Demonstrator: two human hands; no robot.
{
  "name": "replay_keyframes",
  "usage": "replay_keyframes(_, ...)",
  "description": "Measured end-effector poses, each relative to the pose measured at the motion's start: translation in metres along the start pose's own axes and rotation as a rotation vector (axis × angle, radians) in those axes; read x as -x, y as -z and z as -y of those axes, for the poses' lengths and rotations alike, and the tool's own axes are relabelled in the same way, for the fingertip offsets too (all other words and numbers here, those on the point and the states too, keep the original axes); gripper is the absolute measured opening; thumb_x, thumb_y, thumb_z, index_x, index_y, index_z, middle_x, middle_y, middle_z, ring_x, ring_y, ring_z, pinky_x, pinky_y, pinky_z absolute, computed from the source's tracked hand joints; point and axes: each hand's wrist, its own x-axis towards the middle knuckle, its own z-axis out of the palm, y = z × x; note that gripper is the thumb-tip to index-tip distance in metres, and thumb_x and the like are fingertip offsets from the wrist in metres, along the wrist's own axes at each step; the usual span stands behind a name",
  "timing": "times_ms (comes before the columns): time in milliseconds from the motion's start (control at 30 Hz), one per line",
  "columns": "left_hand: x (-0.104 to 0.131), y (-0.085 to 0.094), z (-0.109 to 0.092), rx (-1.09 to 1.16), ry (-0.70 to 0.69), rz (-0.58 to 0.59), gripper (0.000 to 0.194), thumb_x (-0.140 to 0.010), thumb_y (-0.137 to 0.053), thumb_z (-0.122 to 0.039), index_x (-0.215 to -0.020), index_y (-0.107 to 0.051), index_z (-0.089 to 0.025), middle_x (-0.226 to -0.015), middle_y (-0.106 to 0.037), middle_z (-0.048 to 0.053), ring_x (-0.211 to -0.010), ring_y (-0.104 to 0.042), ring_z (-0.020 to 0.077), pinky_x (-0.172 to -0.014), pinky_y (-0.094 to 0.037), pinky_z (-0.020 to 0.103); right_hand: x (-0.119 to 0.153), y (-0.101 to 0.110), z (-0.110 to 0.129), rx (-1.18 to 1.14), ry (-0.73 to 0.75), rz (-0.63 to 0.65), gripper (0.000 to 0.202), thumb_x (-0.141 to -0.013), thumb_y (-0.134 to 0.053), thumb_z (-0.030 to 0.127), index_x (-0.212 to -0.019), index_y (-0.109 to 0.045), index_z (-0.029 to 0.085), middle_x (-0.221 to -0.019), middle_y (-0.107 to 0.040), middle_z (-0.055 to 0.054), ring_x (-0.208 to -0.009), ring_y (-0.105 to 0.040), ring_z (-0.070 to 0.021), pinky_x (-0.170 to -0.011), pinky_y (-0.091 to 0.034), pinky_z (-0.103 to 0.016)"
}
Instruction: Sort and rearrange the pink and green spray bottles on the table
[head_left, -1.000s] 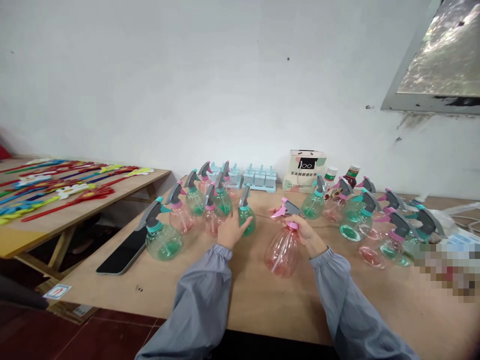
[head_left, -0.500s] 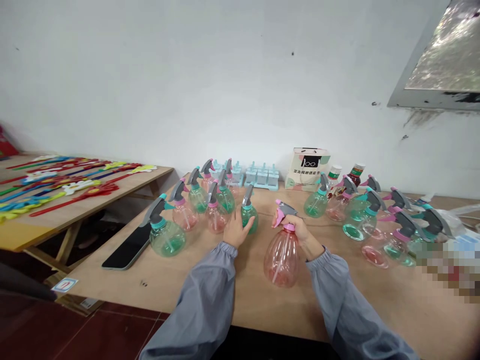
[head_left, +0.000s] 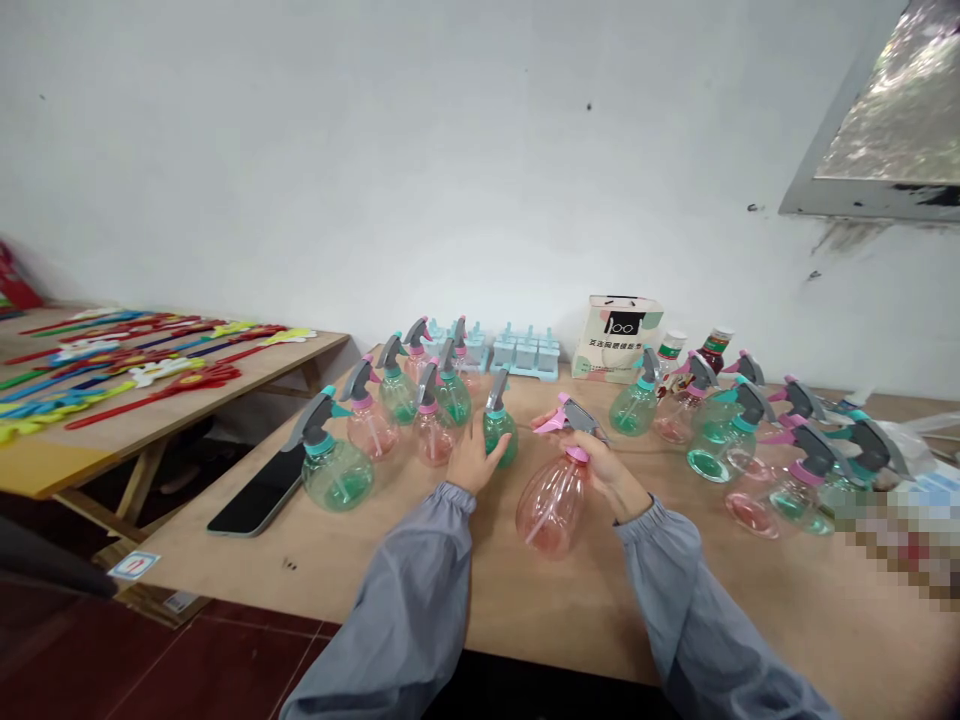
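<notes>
My right hand [head_left: 604, 468] is closed round the neck of a clear pink spray bottle [head_left: 551, 505] with a grey and pink trigger head. That bottle leans, its head to the right and its base to the left, low over the table. My left hand [head_left: 474, 455] curls against the near left side of a green spray bottle [head_left: 504, 432], thumb across its front; part of the bottle is hidden by the hand. To the left stand several more bottles, among them a pink one [head_left: 433, 435] and a large green one [head_left: 339, 478].
On the right, several spray bottles [head_left: 720, 445] are grouped. A black phone [head_left: 256, 497] lies on the left of the wooden table [head_left: 375, 580]. Light blue moulds [head_left: 526, 355] and a paper bag [head_left: 616, 345] stand by the wall. Colourful sticks [head_left: 157, 400] cover another table.
The pink spray bottle has tilted, its base swinging left and slightly up, its head turning right. My left hand stays at the green bottle.
</notes>
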Motion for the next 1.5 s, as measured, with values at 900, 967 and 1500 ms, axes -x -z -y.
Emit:
replay_keyframes(900,0.001,0.000,0.000,0.024,-0.019,-0.009,0.075,-0.091,-0.054,-0.056,-0.151,-0.035,-0.015,-0.144,-0.052,0.022,-0.137,-0.050,0.0357,-0.111,-0.041,0.051,0.031,0.145,0.025,0.573,0.389,-0.928,0.041,-0.063,-0.078,0.058,-0.071,-0.068,0.019,-0.057,-0.052,0.005,-0.055,-0.045,-0.0114,-0.051,-0.037,-0.025)
replay_keyframes(967,0.001,-0.001,0.002,0.035,-0.026,-0.023,0.074,-0.091,-0.054,-0.056,-0.150,-0.036,-0.016,-0.144,-0.052,0.022,-0.137,-0.050,0.0349,-0.112,-0.040,0.051,0.029,0.161,0.028,0.616,0.403,-0.967,0.043,-0.061,-0.078,0.059,-0.066,-0.065,0.019,-0.055,-0.047,0.006,-0.054,-0.041,-0.0102,-0.050,-0.035,-0.025)
replay_keyframes(1500,0.001,-0.006,0.004,0.063,-0.058,-0.038,0.072,-0.091,-0.055,-0.054,-0.148,-0.035,-0.015,-0.142,-0.052,0.022,-0.138,-0.048,0.0352,-0.112,-0.041,0.053,-0.002,0.195,0.024,0.714,0.631,-0.883,0.088,-0.056,-0.085,0.059,-0.128,-0.055,0.020,-0.112,-0.066,-0.010,-0.100,-0.064,-0.0263,-0.094,-0.050,-0.048)
